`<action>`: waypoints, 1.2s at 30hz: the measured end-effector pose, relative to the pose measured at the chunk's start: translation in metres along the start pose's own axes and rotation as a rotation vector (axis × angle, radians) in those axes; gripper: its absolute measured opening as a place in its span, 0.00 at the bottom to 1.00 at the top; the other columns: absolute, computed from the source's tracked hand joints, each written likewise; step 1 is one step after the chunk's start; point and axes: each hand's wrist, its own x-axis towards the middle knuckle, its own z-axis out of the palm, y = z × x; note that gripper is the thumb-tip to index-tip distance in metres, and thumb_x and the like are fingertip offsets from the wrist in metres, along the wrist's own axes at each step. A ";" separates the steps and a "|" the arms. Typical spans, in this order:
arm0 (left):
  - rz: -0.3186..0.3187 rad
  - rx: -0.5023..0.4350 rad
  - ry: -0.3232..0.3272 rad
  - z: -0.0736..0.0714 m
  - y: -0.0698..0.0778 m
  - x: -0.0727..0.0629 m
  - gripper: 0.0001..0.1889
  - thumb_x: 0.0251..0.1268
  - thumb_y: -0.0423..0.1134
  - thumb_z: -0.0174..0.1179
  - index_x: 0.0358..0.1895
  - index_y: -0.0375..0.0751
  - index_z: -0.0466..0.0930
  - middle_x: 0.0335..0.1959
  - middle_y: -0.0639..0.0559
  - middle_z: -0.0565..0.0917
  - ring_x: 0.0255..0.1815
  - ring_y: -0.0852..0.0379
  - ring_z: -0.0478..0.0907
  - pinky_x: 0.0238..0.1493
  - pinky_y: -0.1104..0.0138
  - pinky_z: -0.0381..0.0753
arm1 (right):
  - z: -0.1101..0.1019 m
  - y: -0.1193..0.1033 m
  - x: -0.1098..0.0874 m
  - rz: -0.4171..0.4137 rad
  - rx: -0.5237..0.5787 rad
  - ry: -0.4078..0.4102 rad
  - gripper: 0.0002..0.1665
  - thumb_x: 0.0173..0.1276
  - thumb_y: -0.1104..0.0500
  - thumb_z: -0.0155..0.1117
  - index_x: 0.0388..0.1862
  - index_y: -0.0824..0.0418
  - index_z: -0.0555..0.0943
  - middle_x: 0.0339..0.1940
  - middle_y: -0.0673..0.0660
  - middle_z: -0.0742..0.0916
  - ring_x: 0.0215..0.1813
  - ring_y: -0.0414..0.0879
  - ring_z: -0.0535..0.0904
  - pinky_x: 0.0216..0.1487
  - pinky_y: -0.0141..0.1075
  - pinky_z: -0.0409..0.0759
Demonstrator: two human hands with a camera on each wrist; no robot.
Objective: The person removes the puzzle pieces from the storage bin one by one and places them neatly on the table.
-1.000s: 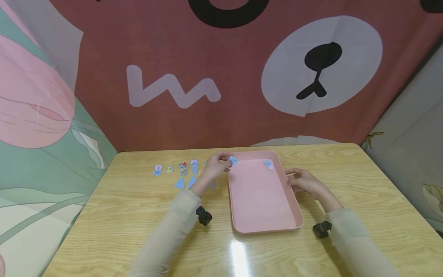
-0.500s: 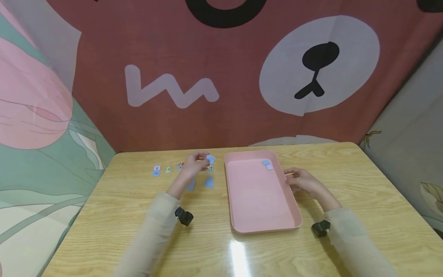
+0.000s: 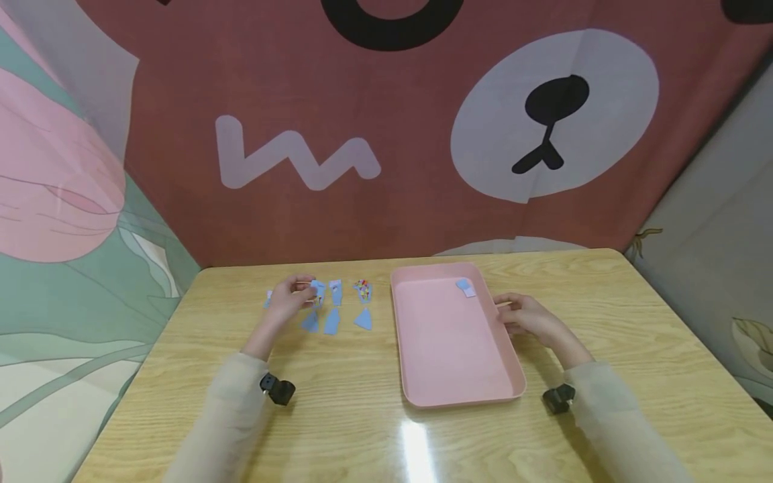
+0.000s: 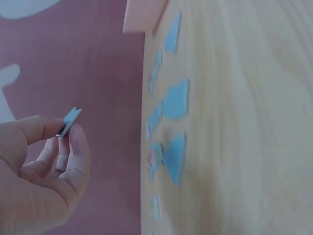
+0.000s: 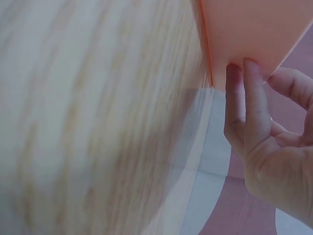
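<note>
My left hand (image 3: 286, 302) pinches a small flat puzzle piece (image 4: 71, 121) between thumb and fingertips, held above the left part of the table. In the left wrist view the piece is seen nearly edge-on, pale blue with a notch at its end. Below and beside that hand lie blue pieces, among them a triangular one (image 3: 364, 319) and one with red and yellow marks (image 3: 364, 290). My right hand (image 3: 531, 316) rests its fingertips against the outer right wall of the pink tray (image 3: 453, 355), its fingers fairly straight. A blue-and-white piece (image 3: 466, 288) lies inside the tray, far right.
Another blue-and-white piece (image 3: 335, 292) lies between the left hand and the tray, with a blue piece (image 3: 332, 322) in front of it. A printed cloth (image 3: 290, 221) hangs behind the wooden table (image 3: 338, 416). Partly behind the left hand is one more piece (image 3: 268, 298).
My left hand has moved left with the puzzle piece, from the tray's far left corner to above the leftmost pieces. The right hand stays at the tray wall.
</note>
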 end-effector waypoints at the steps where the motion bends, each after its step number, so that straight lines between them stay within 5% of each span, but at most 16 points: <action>1: 0.000 0.010 0.004 -0.004 -0.004 -0.001 0.22 0.71 0.34 0.49 0.65 0.28 0.63 0.53 0.40 0.72 0.48 0.53 0.77 0.58 0.59 0.81 | 0.000 0.000 0.000 0.000 0.001 0.001 0.32 0.68 0.64 0.53 0.67 0.78 0.59 0.55 0.73 0.77 0.44 0.40 0.81 0.49 0.35 0.84; 4: -0.008 0.037 0.026 -0.013 -0.014 -0.004 0.22 0.71 0.34 0.49 0.64 0.28 0.64 0.52 0.40 0.74 0.45 0.59 0.76 0.57 0.60 0.81 | 0.000 0.001 0.001 -0.003 0.002 -0.001 0.32 0.68 0.64 0.53 0.67 0.78 0.59 0.55 0.73 0.77 0.44 0.40 0.82 0.49 0.36 0.84; 10: -0.018 0.090 0.042 -0.028 -0.031 -0.008 0.21 0.71 0.34 0.50 0.63 0.27 0.66 0.51 0.37 0.76 0.49 0.49 0.78 0.56 0.58 0.82 | 0.000 0.002 0.001 -0.005 0.011 -0.007 0.32 0.68 0.64 0.53 0.67 0.78 0.58 0.54 0.72 0.78 0.44 0.41 0.82 0.48 0.35 0.85; 15: -0.038 0.141 0.054 -0.035 -0.040 -0.011 0.21 0.70 0.34 0.52 0.62 0.27 0.68 0.55 0.31 0.76 0.46 0.55 0.80 0.49 0.64 0.84 | -0.001 0.002 0.000 -0.004 0.025 -0.015 0.33 0.68 0.64 0.53 0.67 0.78 0.58 0.51 0.69 0.80 0.42 0.39 0.82 0.46 0.35 0.85; 22: -0.074 0.184 0.062 -0.039 -0.052 -0.010 0.19 0.67 0.31 0.55 0.59 0.25 0.71 0.49 0.30 0.80 0.36 0.62 0.79 0.38 0.71 0.83 | -0.001 0.003 0.002 0.004 0.035 -0.009 0.33 0.68 0.64 0.53 0.67 0.78 0.58 0.51 0.68 0.79 0.42 0.39 0.82 0.46 0.34 0.84; 36: -0.075 0.274 0.044 -0.040 -0.064 -0.007 0.18 0.65 0.30 0.57 0.56 0.23 0.73 0.48 0.27 0.81 0.34 0.60 0.82 0.37 0.69 0.84 | -0.001 0.005 0.005 0.012 0.033 -0.007 0.33 0.68 0.64 0.53 0.67 0.77 0.58 0.53 0.69 0.79 0.44 0.41 0.82 0.48 0.36 0.85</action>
